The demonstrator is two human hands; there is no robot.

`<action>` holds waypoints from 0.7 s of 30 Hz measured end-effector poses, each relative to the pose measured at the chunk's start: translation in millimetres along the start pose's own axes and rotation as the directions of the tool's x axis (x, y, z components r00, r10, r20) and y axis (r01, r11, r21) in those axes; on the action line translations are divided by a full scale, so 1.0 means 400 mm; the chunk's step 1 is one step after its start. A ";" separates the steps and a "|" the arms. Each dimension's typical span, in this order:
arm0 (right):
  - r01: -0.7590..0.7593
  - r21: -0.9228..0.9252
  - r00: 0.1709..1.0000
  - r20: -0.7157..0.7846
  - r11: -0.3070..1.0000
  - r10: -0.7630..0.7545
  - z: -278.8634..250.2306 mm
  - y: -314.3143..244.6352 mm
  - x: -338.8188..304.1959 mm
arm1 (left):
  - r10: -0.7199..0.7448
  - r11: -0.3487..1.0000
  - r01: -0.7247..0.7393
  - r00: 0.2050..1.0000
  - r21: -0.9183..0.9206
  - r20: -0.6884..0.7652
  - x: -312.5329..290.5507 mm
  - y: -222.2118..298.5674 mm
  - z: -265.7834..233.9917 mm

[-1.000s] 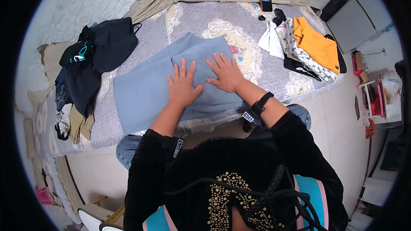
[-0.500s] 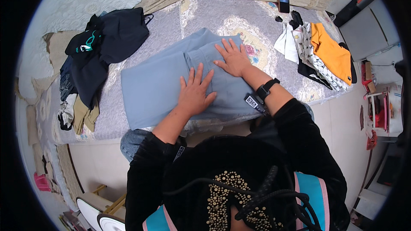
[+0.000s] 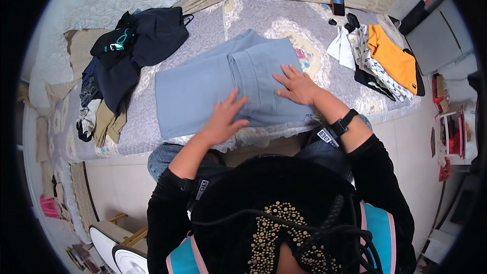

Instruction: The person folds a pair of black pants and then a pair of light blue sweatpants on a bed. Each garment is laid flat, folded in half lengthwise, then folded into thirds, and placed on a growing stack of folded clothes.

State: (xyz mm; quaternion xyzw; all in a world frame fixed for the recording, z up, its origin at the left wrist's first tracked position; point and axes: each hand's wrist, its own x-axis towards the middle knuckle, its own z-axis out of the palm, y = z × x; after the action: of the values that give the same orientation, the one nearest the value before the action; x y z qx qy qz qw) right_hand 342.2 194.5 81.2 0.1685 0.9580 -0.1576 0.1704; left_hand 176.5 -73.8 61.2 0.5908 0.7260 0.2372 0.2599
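Note:
A folded light blue-grey garment (image 3: pixel 198 81) lies spread on the bed in front of me. A stitched band like a waistband runs across its middle. Over its near edge is my left hand (image 3: pixel 223 121), slightly blurred, its fingers apart and nothing in them. Whether it touches the cloth I cannot tell. My right hand (image 3: pixel 297 86) is palm down at the garment's right side, fingers spread, holding nothing. The garment's far edge shows a second layer sticking out beyond the top one.
Dark clothes (image 3: pixel 157 35) are heaped on the left, with khaki clothing (image 3: pixel 109 127) nearer me. At the right lies a pile with an orange garment (image 3: pixel 393 58) and white pieces (image 3: pixel 342 48). A phone (image 3: pixel 337 1) rests at the bed's far side. White stools (image 3: pixel 129 259) stand at lower left.
Both hands have drawn back toward me from the garment's middle, the right one also shifting rightward. The cloth appears flatter at its right side. The whole view has shifted slightly.

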 end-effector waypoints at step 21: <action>0.338 -0.178 0.878 -0.294 0.924 -0.377 0.086 -0.113 -0.085 | -0.692 0.509 0.843 0.521 0.174 -0.499 -0.189 -0.181 -0.108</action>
State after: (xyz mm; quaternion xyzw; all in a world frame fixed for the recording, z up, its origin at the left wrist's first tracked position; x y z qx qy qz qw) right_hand 364.7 132.6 74.6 0.0013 0.9951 -0.0983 -0.0110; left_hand 107.7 -163.4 54.0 0.1811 0.9796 0.0473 0.0730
